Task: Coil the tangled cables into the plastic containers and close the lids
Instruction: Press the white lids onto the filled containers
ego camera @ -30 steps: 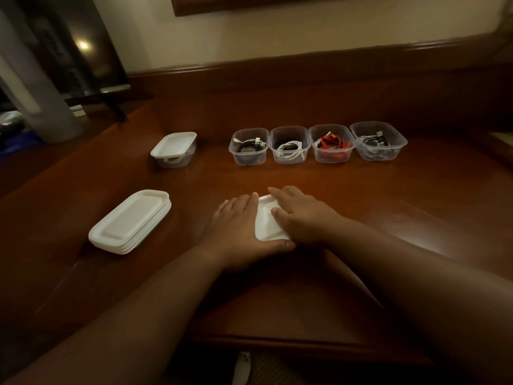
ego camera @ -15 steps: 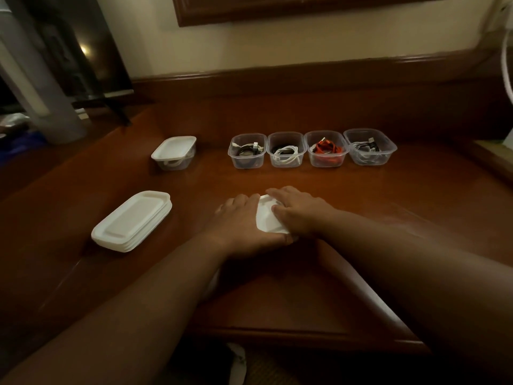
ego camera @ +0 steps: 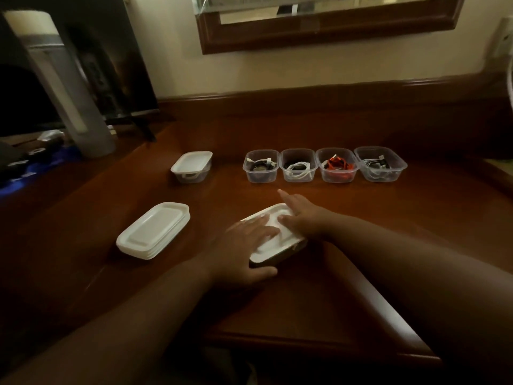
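Note:
A plastic container with a white lid [ego camera: 277, 243] lies in front of me on the wooden table [ego camera: 388, 218]. My left hand [ego camera: 244, 245] lies flat on the lid's left side, thumb along its near edge. My right hand [ego camera: 302, 218] presses the lid's far right corner with straight fingers. Behind stand several open clear containers in a row, holding a black and white cable [ego camera: 261, 165], a white cable [ego camera: 298, 169], an orange cable [ego camera: 337, 165] and a dark and white cable [ego camera: 379, 163]. A lidded container [ego camera: 191, 165] sits at the left of the row.
A stack of white lids [ego camera: 154, 230] lies at the left of the table. A tall pale cylinder [ego camera: 63, 87] stands at the far left beside a dark screen. A raised wooden ledge [ego camera: 333, 98] runs along the back under a framed mirror [ego camera: 327, 20].
My hands have spread apart on the lid, showing more of it. The container now lies turned at an angle. The camera has tilted up, showing more of the wall.

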The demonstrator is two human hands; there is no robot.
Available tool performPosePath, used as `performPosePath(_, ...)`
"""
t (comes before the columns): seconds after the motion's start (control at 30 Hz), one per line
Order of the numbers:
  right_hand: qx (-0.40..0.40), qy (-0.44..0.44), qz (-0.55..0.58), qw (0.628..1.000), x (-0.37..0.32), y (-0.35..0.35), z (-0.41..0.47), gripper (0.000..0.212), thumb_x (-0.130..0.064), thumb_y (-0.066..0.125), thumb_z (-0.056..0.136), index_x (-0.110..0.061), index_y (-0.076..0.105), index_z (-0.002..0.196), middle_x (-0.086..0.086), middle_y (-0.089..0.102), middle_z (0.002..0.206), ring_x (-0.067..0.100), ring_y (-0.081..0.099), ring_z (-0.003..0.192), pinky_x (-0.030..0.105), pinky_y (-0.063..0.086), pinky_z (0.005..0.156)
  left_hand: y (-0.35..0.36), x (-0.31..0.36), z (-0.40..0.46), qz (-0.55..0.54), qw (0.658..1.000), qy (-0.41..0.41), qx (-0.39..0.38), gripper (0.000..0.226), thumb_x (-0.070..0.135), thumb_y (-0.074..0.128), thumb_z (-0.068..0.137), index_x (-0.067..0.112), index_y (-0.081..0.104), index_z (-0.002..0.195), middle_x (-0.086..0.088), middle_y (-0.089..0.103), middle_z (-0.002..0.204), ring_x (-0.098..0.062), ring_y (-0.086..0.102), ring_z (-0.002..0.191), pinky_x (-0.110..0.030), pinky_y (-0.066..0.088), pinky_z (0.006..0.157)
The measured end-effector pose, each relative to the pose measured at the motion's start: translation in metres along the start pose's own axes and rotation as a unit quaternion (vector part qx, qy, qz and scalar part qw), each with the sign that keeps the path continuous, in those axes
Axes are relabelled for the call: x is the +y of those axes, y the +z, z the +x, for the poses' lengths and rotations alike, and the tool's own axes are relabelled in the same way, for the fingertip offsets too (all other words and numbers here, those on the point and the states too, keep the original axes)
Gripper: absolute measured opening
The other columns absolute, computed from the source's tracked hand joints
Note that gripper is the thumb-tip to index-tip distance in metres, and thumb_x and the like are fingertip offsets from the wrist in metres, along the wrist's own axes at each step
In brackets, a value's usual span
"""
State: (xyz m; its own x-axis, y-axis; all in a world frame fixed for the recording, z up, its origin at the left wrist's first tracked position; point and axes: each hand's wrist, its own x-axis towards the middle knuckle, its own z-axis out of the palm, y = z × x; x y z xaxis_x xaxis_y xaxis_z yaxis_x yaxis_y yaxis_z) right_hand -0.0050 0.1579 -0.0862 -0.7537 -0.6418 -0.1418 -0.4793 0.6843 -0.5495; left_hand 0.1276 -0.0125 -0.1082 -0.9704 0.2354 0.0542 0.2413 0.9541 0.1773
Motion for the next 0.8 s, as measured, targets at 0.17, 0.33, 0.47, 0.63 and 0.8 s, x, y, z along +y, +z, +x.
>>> performPosePath(0.17,0.092,0.03,-0.011,0.995,-0.013,0.001,0.042,0.069,-0.056,0.054,0.094,-0.018,0.036,0.149,0.008,0.048,0.147,0.025,0.049,0.129,0.042,0.043,0.104,-0.01,-0.037,0.004,0.122,0.992,-0.036,-0.008,0.087,0.069,0.051,0.083,0.044,0.009,0.155,0.008,0.007,0.166,-0.017,0.018,0.15,-0.039,0.022,0.118)
performPosePath(0.33,0.128,-0.048,-0.029,0.99,-0.027,0.002,0.085,0.051,-0.038,0.05,0.1,-0.015,0.044,0.144,0.01,0.048,0.145,0.026,0.046,0.13,0.041,0.041,0.107,-0.032,-0.07,0.031,0.137,0.984,-0.104,0.043,0.076,0.068,0.063,0.08,0.035,0.041,0.144,0.006,0.044,0.148,-0.017,0.048,0.128,-0.034,0.04,0.103)
performPosePath(0.47,0.148,-0.099,-0.152,0.972,-0.023,0.003,0.113,0.065,-0.039,0.057,0.094,-0.017,0.032,0.15,0.008,0.034,0.155,0.027,0.03,0.142,0.043,0.028,0.116,-0.046,-0.111,0.06,0.157,0.97,-0.177,0.049,0.075,0.068,0.065,0.079,0.033,0.045,0.142,0.006,0.051,0.144,-0.019,0.052,0.126,-0.036,0.046,0.098)
performPosePath(0.63,0.15,-0.081,-0.204,0.964,-0.008,0.016,0.143,0.074,-0.04,0.052,0.096,-0.017,0.015,0.156,0.008,0.015,0.163,0.028,0.008,0.151,0.045,0.005,0.122,-0.051,-0.159,0.106,0.193,0.964,-0.181,0.009,0.081,0.064,0.062,0.083,0.028,0.034,0.15,0.001,0.04,0.154,-0.022,0.04,0.138,-0.042,0.038,0.11)
performPosePath(0.8,0.168,-0.112,-0.182,0.962,0.004,0.027,0.157,0.073,-0.041,0.045,0.097,-0.02,0.009,0.158,0.005,0.008,0.165,0.024,0.0,0.152,0.039,-0.002,0.121,-0.049,-0.195,0.138,0.196,0.966,-0.167,0.015,0.073,0.06,0.054,0.091,0.03,0.029,0.153,0.003,0.031,0.16,-0.023,0.02,0.149,-0.044,0.019,0.118)
